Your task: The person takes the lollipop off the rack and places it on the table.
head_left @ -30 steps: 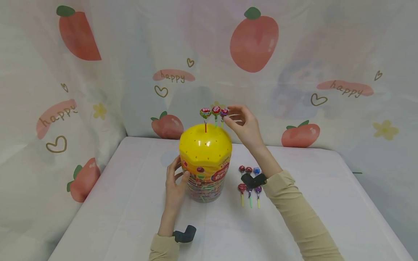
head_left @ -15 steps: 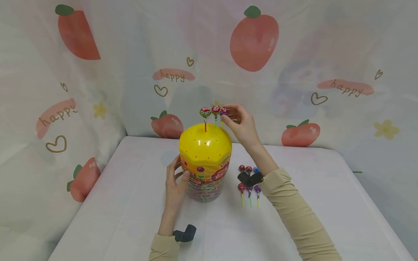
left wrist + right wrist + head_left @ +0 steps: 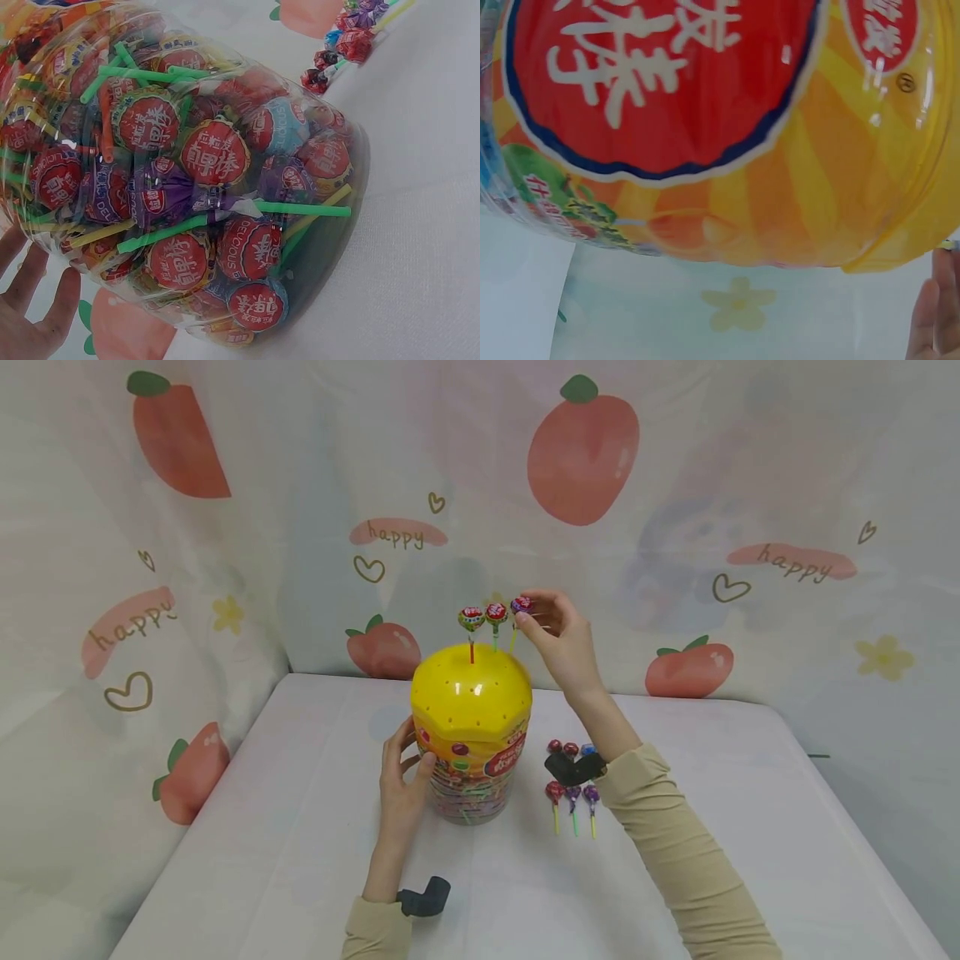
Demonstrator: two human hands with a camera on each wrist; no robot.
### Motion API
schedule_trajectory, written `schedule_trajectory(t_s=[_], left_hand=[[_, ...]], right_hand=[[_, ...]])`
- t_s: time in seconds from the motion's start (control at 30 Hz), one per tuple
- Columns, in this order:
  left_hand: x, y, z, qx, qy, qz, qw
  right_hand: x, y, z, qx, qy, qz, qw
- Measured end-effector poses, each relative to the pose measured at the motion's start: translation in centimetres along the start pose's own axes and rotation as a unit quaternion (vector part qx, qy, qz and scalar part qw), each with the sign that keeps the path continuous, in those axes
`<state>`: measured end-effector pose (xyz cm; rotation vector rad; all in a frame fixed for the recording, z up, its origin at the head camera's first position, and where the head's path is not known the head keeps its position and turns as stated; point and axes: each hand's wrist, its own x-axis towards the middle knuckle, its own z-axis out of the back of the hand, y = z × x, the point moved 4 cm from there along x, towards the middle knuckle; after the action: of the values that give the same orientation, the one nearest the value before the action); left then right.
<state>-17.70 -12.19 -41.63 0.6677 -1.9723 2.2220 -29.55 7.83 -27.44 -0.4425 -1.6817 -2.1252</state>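
Observation:
A clear candy jar [image 3: 471, 789] full of wrapped lollipops stands upright in the head view, topped by a yellow domed lid [image 3: 471, 693] with small holes. My left hand [image 3: 402, 789] rests against its left side, fingers extended and thumb toward the front. My right hand [image 3: 562, 635] pinches a purple-and-red lollipop [image 3: 521, 604] by its head, above the lid's back right. Its yellow stick points down and slightly left; whether the tip sits in a hole cannot be told. To its left, a green-and-red lollipop [image 3: 496, 612] and another lollipop [image 3: 472, 618] on a red stick stand in the lid.
Right of the jar, several lollipops [image 3: 555, 791] lie in two rows on the white table [image 3: 315, 860], partly behind the right wrist's black camera mount [image 3: 573, 769]. A printed cloth backdrop [image 3: 480, 460] surrounds the table's back and sides.
My right hand has closed its fingertips on the purple lollipop and lifted it slightly up and to the right, tilting its stick. My left hand and the jar have stayed in place.

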Motion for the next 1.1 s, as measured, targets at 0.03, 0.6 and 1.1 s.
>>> schedule_trajectory(t_s=[0.03, 0.6, 1.1], left_hand=[[0.0, 0.0, 0.0, -0.003, 0.0, 0.0, 1.0], [-0.1, -0.2, 0.1, 0.004, -0.001, 0.002, 1.0], [0.4, 3.7, -0.1, 0.006, -0.01, -0.009, 0.9999]], right_hand=[[0.0, 0.1, 0.1, 0.002, -0.004, 0.003, 1.0], [-2.2, 1.4, 2.6, 0.011, -0.033, 0.007, 0.9994], [-6.6, 1.7, 4.3, -0.016, -0.029, -0.021, 0.9992]])
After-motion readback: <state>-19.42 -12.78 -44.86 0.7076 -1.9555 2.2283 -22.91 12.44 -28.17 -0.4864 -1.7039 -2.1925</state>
